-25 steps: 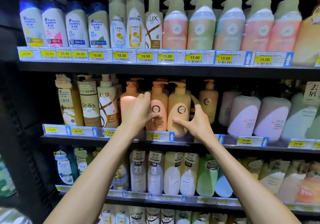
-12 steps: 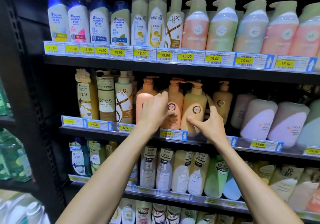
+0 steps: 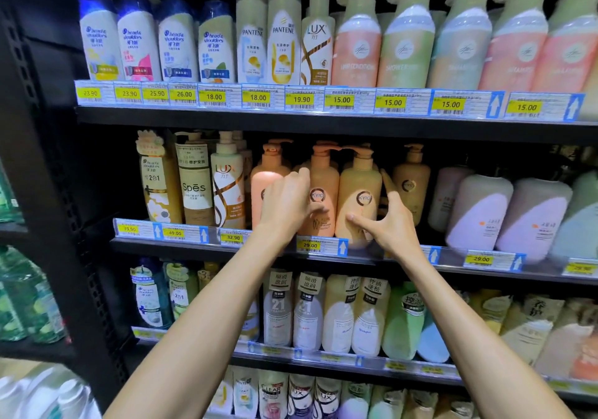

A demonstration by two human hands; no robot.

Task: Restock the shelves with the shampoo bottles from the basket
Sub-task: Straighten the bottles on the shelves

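Note:
Three KYIO pump bottles stand side by side at the front of the middle shelf (image 3: 323, 252): pink (image 3: 267, 176), orange (image 3: 323, 189) and yellow-orange (image 3: 359, 192). My left hand (image 3: 284, 206) grips the orange bottle, with the thumb across its front and the fingers curled in at its left side, covering part of the pink one. My right hand (image 3: 390, 224) grips the yellow-orange bottle, thumb on its lower front and fingers reaching round its right side. Another yellow-orange bottle (image 3: 411, 182) stands further back to the right. No basket is in sight.
Left of the pumps stand a LUX bottle (image 3: 228, 182) and a Spes bottle (image 3: 194, 179); large lilac bottles (image 3: 479, 211) are on the right. The top shelf (image 3: 291, 117) and the lower shelves are packed with bottles. A black upright (image 3: 48, 192) bounds the unit on the left.
The shelves have slid right in view as my head turned left. Both hands stay on the same two bottles, hardly moved against them.

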